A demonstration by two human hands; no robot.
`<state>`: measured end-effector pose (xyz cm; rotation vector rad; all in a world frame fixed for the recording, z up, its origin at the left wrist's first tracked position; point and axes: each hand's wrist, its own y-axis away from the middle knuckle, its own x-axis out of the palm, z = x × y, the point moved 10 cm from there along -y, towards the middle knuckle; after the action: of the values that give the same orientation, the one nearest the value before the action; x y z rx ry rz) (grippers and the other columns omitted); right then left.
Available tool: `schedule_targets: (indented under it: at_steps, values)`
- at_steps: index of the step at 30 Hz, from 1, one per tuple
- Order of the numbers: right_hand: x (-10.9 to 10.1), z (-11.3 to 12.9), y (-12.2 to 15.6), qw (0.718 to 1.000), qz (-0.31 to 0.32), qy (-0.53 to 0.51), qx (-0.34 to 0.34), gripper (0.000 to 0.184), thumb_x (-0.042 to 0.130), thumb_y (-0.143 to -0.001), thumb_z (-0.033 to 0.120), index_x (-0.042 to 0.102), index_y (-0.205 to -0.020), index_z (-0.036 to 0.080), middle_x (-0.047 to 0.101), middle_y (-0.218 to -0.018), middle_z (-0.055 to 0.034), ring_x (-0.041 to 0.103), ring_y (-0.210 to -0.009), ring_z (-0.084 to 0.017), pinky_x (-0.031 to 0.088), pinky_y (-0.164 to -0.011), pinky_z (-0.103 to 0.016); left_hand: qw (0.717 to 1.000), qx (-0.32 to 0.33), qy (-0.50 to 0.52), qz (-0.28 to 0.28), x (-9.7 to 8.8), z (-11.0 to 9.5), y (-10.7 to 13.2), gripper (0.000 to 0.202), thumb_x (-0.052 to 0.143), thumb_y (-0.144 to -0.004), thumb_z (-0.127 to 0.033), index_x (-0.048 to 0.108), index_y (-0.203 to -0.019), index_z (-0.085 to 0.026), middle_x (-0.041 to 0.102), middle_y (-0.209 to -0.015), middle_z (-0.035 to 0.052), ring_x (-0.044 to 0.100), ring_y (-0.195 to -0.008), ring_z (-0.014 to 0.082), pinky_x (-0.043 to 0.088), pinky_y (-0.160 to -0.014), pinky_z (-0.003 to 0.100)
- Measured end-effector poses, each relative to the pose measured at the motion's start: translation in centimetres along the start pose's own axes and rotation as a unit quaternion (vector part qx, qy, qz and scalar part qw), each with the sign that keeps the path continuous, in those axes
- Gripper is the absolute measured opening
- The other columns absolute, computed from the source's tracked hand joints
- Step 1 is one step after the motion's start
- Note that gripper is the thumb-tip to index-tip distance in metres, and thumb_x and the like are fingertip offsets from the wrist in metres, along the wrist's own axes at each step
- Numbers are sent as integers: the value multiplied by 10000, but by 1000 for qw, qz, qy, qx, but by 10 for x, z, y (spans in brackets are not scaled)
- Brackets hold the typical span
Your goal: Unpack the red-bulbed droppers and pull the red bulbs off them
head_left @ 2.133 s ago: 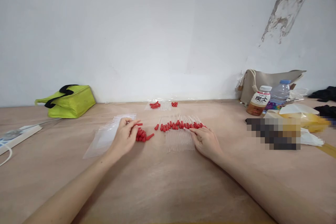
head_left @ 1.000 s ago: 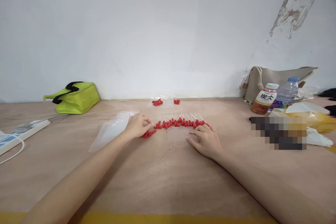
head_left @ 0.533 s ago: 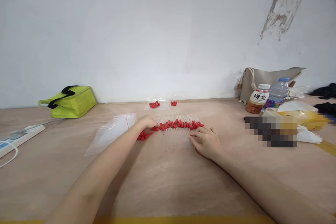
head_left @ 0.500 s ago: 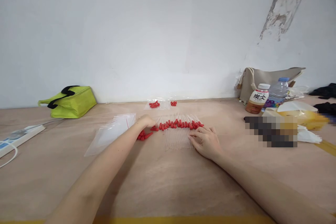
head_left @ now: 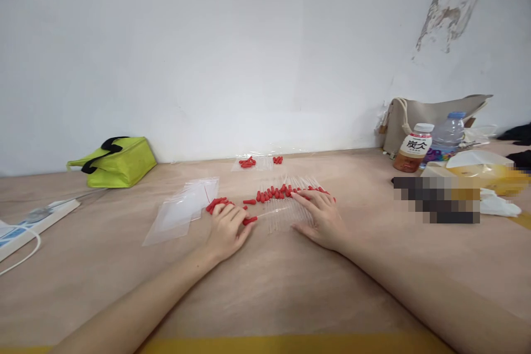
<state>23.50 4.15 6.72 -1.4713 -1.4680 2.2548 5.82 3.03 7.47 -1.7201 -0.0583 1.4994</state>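
Head view's got flat clear bags [head_left: 176, 210] on the left, another clear bag [head_left: 264, 164] at the back with red bits [head_left: 248, 162] in or on it (can't tell which), plus a brown-drink bottle [head_left: 412, 149] and a blue-capped clear bottle [head_left: 449, 134] off right. It's all on a brown tabletop [head_left: 232, 298] against a scuffed white wall [head_left: 228, 55]. Left hand [head_left: 226, 229]'s pinching a red bulb [head_left: 250, 220] beside a loose red pile [head_left: 215, 204], a clear tube [head_left: 274, 211] lined up crosswise toward the right hand [head_left: 323, 218], which lies loosely spread over a row of red-ended tubes [head_left: 271, 193] mostly pointing away from the person.
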Motion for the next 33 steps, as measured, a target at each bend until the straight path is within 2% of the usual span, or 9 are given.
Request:
schedule_targets:
  at_steps: [3, 9, 13, 18, 25, 27, 29, 31, 33]
  values:
    - [9, 17, -3, 998, 24, -18, -47, 501, 532, -776, 451, 465, -1226, 242, 540, -1155, -81, 441, -1070, -231, 283, -917, -406, 1000, 15, 20, -9, 5, -7, 2, 139, 473, -831, -287, 529, -756, -183, 621, -764, 13, 516, -747, 168, 296, -770, 343]
    - [16, 34, -4, 994, 25, -28, -105, 301, 482, -836, 383, 579, -1082, 238, 646, -864, -38, 500, -904, -176, 260, -888, -388, 998, 48, 44, -11, 7, -19, -2, 134, 477, -833, -280, 557, -764, -197, 625, -759, 12, 512, -750, 165, 300, -763, 342]
    - [20, 40, -6, 992, 35, -22, -119, 234, 462, -854, 332, 615, -1008, 244, 624, -713, -8, 490, -776, -142, 266, -865, -363, 997, 59, 53, -21, 6, -24, -3, 146, 480, -834, -291, 581, -780, -200, 638, -783, 21, 521, -756, 160, 306, -778, 347]
    - [19, 45, -8, 991, 37, -30, -122, 211, 448, -859, 309, 644, -896, 240, 597, -669, 4, 467, -732, -127, 256, -866, -348, 994, 84, 72, -20, 7, -27, -2, 165, 515, -825, -337, 608, -904, -226, 652, -863, 22, 526, -827, 168, 306, -804, 352]
    - [16, 51, -6, 990, 40, -29, -134, 201, 452, -850, 295, 646, -831, 249, 573, -596, 16, 443, -690, -125, 238, -857, -353, 993, 97, 71, -2, 14, -33, -2, 190, 488, -846, -343, 620, -789, -218, 626, -687, -3, 507, -704, 140, 305, -805, 341]
    - [13, 49, -3, 989, 38, -29, -137, 204, 449, -849, 292, 647, -826, 248, 567, -574, 20, 439, -674, -124, 241, -852, -351, 993, 103, 64, 2, 14, -32, 0, 207, 479, -849, -344, 613, -763, -210, 612, -660, -1, 496, -675, 141, 311, -791, 343]
    - [8, 38, 0, 991, 30, -27, -124, 215, 448, -847, 279, 653, -792, 242, 566, -561, 19, 445, -667, -123, 249, -844, -343, 995, 86, 55, -3, 9, -20, 3, 226, 462, -858, -322, 600, -729, -199, 606, -657, 6, 497, -664, 142, 323, -777, 346]
    - [1, 17, 3, 996, 17, -15, -85, 234, 447, -846, 264, 659, -752, 236, 581, -577, 13, 465, -680, -124, 258, -830, -332, 998, 49, 45, -19, 0, -1, 7, 235, 447, -863, -299, 590, -709, -194, 605, -667, 13, 508, -667, 146, 340, -760, 343]
    - [-5, -5, 5, 1000, 5, 2, -31, 219, 456, -846, 271, 667, -794, 241, 617, -641, 5, 489, -704, -123, 263, -819, -323, 997, 28, 54, -37, -10, 13, 11, 200, 453, -859, -291, 598, -753, -204, 614, -708, 16, 529, -692, 147, 367, -738, 327]
